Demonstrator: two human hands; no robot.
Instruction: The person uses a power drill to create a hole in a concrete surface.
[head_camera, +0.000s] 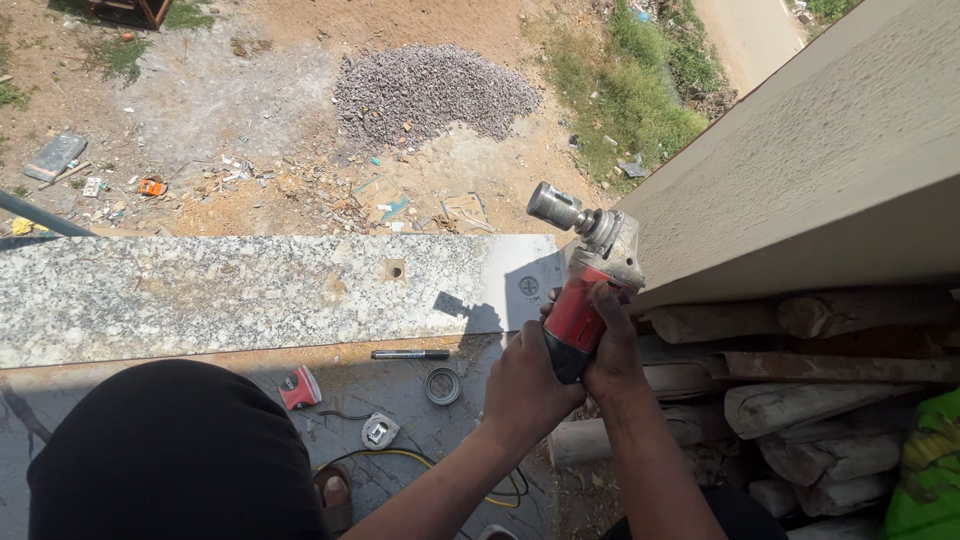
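Both hands — left hand (525, 385), right hand (612, 355) — wrapped around red grinder (577, 315) beyond granite slab (200, 290) edge

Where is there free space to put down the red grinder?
The speckled granite slab is bare left of its drilled hole. The grey floor below is crowded: black marker, tape ring, yellow cable. Both hands hold the red grinder.

We see bright sun on bare ground (250, 90) far below, a gravel heap (430, 90) beyond, grass (630, 100) far right, and a plastered wall (830, 170) at right.
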